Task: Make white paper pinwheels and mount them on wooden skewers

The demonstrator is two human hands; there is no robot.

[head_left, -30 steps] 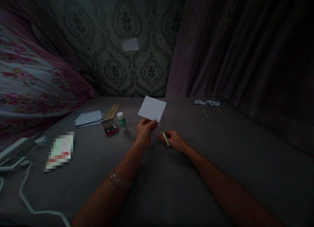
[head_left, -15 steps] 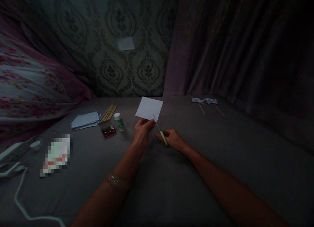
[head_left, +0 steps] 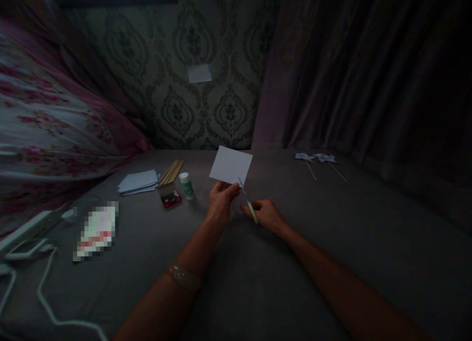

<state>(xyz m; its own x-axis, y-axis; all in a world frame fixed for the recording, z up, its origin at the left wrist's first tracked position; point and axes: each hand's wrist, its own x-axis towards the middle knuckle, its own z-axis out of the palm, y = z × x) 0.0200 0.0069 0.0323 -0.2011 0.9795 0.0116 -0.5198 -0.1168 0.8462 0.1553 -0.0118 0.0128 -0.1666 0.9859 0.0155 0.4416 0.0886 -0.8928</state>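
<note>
A white sheet of paper (head_left: 231, 165) is held up off the surface by its near corner. My left hand (head_left: 221, 199) pinches it there, thumb on top. My right hand (head_left: 267, 215) is closed around the light green handle of a pair of scissors (head_left: 252, 212). Their thin blades reach up to the paper's near right corner, close to my left thumb. Whether the blades are apart or together is too small to tell. In the dim light, part of the right fingers is hidden behind the handle.
Left of my hands are a white-capped green bottle (head_left: 187, 186), a small red box of metal bits (head_left: 170, 198), wooden sticks (head_left: 172, 172) and a paper stack (head_left: 138, 182). Farther left lie a blurred packet (head_left: 98, 230) and a white power strip (head_left: 27, 230). Two paper pinwheels (head_left: 324, 158) lie back right.
The whole view has shifted, so everything sits slightly farther right and lower. Both hands keep their hold, and the scissors remain at the paper's near corner.
</note>
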